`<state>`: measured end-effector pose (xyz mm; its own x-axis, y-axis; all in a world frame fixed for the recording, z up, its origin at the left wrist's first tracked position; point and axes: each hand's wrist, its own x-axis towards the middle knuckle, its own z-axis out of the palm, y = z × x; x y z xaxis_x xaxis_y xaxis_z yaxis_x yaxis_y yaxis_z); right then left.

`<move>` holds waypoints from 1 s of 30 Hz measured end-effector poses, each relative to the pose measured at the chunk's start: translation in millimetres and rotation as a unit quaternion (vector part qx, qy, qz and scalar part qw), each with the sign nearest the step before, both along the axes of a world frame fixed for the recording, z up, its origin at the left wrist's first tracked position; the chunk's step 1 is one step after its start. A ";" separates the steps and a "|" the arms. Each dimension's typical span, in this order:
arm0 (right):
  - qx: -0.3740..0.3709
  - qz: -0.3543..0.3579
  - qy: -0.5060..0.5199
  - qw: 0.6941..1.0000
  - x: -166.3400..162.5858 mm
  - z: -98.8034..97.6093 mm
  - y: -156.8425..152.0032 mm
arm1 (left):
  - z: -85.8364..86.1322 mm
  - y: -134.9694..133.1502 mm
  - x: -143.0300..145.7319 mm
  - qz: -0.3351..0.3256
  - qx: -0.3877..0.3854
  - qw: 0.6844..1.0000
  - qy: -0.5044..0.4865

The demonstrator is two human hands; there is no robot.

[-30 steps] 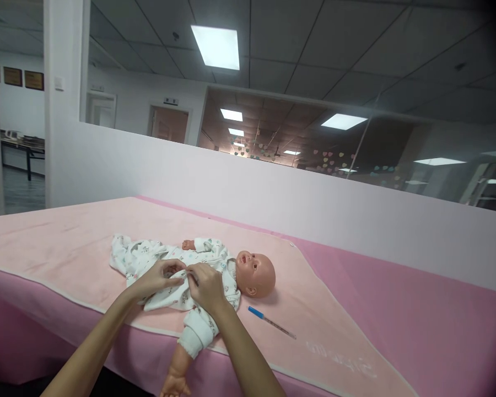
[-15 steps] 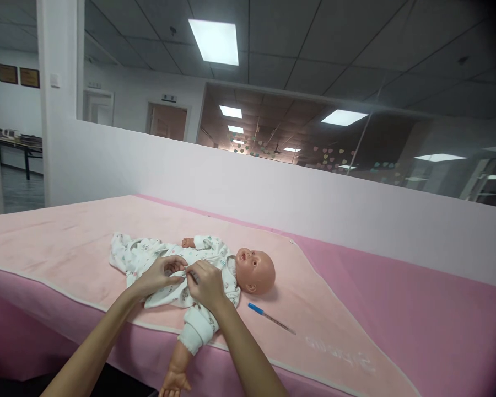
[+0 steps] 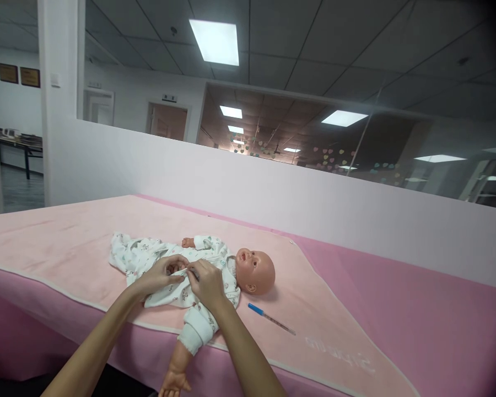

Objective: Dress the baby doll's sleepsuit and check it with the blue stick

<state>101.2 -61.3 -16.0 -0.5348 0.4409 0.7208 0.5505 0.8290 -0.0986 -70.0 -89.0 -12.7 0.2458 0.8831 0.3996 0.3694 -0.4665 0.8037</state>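
A baby doll (image 3: pixel 256 270) lies on its back, its head to the right, dressed in a white printed outfit (image 3: pixel 171 298). Over its chest, my left hand (image 3: pixel 163 274) has its fingers curled, pinching the front of the cloth. My right hand (image 3: pixel 206 281) meets it there, thumb and fingers closed on the same fabric. Whether a fastener sits between the fingertips is hidden. One doll arm (image 3: pixel 177 372) hangs past the near edge, below my right wrist. To the right of the doll lies a thermometer (image 3: pixel 271 318) with a blue cap.
A peach blanket (image 3: pixel 66 237) with a pale edge covers much of a pink-covered table (image 3: pixel 438 303). Behind it runs a low white wall (image 3: pixel 240 182) with glass above. At the far left, a doorway shows a table (image 3: pixel 20 144) in another room.
My two hands have shifted very slightly at the cloth, their fingertips still together. The doll and thermometer have stayed in place.
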 end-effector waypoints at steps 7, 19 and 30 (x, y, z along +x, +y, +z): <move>0.005 -0.020 -0.001 1.000 0.4 -0.4 -0.3 | -1.8 1.6 -4.3 -0.005 -0.035 0.999 -0.038; 0.029 -0.045 0.000 0.999 -0.4 -1.6 0.0 | -2.5 0.6 -1.8 -0.001 -0.048 0.997 -0.057; 0.051 -0.125 0.049 0.990 -0.4 -4.1 2.8 | -17.4 11.0 -10.8 0.095 -0.020 0.987 -0.127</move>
